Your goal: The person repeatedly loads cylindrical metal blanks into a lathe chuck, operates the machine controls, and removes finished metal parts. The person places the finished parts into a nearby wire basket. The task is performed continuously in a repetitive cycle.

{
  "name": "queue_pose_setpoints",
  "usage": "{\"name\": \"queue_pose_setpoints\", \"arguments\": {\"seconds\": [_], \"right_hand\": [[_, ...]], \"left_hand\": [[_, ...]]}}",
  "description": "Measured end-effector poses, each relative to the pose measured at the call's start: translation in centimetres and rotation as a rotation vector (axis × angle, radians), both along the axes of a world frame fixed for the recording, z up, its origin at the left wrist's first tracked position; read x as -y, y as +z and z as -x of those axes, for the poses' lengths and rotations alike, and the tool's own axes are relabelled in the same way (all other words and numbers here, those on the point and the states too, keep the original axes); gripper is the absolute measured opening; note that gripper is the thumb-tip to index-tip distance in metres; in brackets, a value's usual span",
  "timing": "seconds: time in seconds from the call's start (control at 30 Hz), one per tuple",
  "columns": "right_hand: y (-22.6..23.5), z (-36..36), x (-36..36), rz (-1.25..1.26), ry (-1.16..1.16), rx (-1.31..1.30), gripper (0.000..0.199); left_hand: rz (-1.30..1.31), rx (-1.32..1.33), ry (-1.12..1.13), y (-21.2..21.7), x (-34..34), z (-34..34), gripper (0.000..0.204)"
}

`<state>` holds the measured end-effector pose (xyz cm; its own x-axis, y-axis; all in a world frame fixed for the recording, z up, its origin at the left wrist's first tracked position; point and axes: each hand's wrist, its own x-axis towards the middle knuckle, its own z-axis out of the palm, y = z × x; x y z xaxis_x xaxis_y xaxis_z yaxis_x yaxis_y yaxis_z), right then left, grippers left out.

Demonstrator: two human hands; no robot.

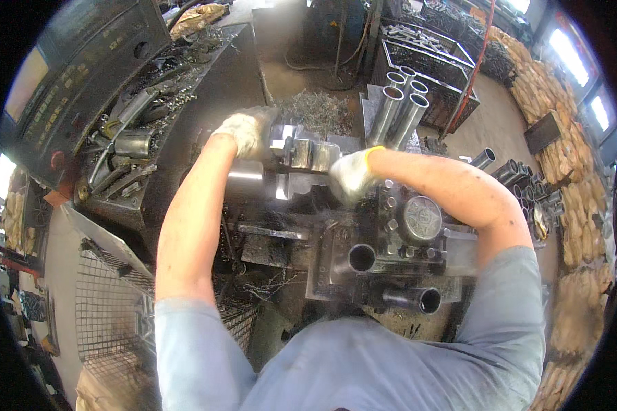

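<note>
Just one head-worn fisheye here, pretty close in, looking steeply down past the wearer's blue-grey fabric shirt [349, 366] (near side) at both pale-gloved hands [353, 175].

The person wears a plain grey-blue short-sleeved shirt [349, 373], with a loose left sleeve [195, 342] and right sleeve [504, 294]. The off-white left work glove [244, 132] looks grey-smudged; the whitish right work glove [352, 177] has a yellow cuff [371, 157].
</note>
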<state>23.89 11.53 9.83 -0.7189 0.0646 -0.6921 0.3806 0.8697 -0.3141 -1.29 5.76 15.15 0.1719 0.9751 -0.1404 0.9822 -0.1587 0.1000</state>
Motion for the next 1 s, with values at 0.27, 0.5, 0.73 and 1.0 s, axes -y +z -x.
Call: {"name": "queue_pose_setpoints", "arguments": {"seconds": [0.27,0.5,0.73,1.0], "right_hand": [[5.4,-1.3,-5.6,-0.620,-0.429,-0.612,0.059],[-0.5,-2.9,-4.7,-0.372,-0.278,-0.358,0.040],[-2.6,-4.2,-9.7,0.237,-0.355,-0.082,0.037],[5.1,-10.1,-2.4,-0.900,-0.187,-0.033,0.042]], "left_hand": [[-0.855,-0.009,0.117,-6.7,6.9,-2.4,0.083],[-0.871,0.007,0.130,-8.2,7.0,-1.9,0.092],[-0.856,0.008,0.156,-7.5,7.0,-2.3,0.089],[-0.929,0.071,0.108,-8.2,6.8,-2.0,0.084]]}}
